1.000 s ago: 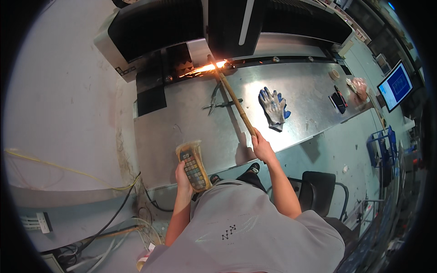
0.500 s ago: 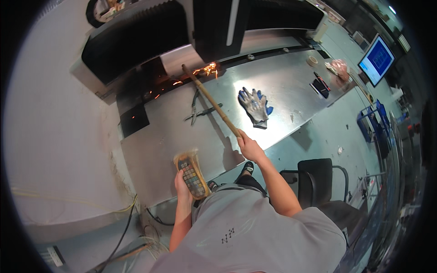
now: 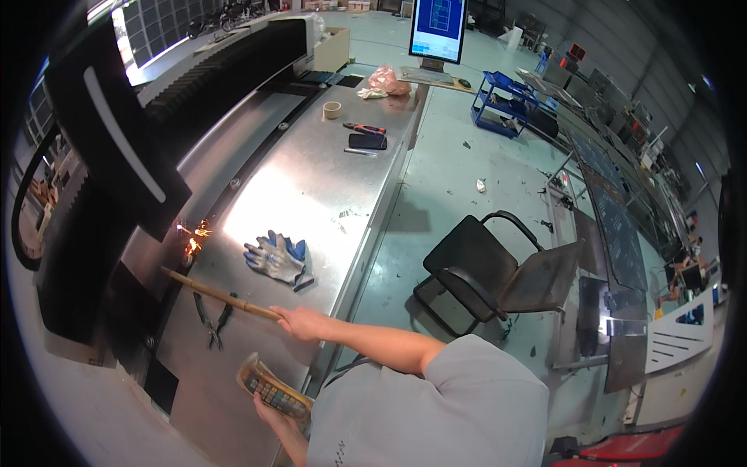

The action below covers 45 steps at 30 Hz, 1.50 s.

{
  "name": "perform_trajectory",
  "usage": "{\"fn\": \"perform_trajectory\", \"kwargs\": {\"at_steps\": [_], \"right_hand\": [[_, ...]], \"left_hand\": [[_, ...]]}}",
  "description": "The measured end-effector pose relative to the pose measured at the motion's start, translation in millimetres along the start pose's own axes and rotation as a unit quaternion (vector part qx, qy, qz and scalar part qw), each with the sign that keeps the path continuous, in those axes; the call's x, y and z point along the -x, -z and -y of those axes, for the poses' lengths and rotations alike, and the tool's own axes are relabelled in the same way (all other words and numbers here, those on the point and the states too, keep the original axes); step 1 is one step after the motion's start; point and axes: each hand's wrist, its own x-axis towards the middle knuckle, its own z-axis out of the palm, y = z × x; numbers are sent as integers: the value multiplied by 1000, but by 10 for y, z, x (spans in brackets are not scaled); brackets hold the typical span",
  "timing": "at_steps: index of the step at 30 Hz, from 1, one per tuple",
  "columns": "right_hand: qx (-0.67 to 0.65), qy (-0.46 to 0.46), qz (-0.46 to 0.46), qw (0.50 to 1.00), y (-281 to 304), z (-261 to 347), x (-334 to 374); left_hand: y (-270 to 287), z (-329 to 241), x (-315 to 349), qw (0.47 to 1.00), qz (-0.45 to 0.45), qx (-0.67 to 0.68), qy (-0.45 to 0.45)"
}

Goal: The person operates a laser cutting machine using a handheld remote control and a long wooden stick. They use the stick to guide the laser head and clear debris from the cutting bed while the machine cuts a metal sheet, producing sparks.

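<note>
Hand holds one stick near probably two gloves.

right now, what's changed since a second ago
The view swung right. Sparks, earlier streaking across the stick, now form a smaller cluster clear of its tip. Nothing was released: the right hand keeps the stick, the left hand the keypad; gloves and pliers unmoved.

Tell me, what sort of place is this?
Probably a metalworking shop: bright orange sparks show by the lower end of a tall black machine head with a pale stripe, and flat dark sheets, likely metal, lie off to the right.
</note>
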Motion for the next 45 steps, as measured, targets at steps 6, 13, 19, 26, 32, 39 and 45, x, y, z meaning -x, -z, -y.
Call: {"fn": "perform_trajectory", "kwargs": {"at_steps": [6, 13, 19, 26, 32, 39, 45], "right_hand": [[39, 8, 11, 999, 100, -49, -86], [78, 135, -51, 986, 201, -56, -300], [124, 149, 16, 981, 421, 71, -659], [136, 134, -20, 981, 372, 223, -971], [153, 85, -13, 984, 311, 443, -1284], [194, 49, -29, 979, 125, 622, -1613], [207, 35, -39, 977, 39, 690, -1818]], "left_hand": [[-471, 75, 70, 1000, -13, 2, 12], [-722, 148, 106, 999, -30, -11, -12], [-694, 281, 96, 995, -71, 8, -67], [-470, 379, 141, 983, -146, 89, -66], [-161, 30, -56, 984, -123, 92, -94], [75, -438, -324, 987, -106, 91, -81], [207, -704, -513, 994, -57, 74, -62]]}}
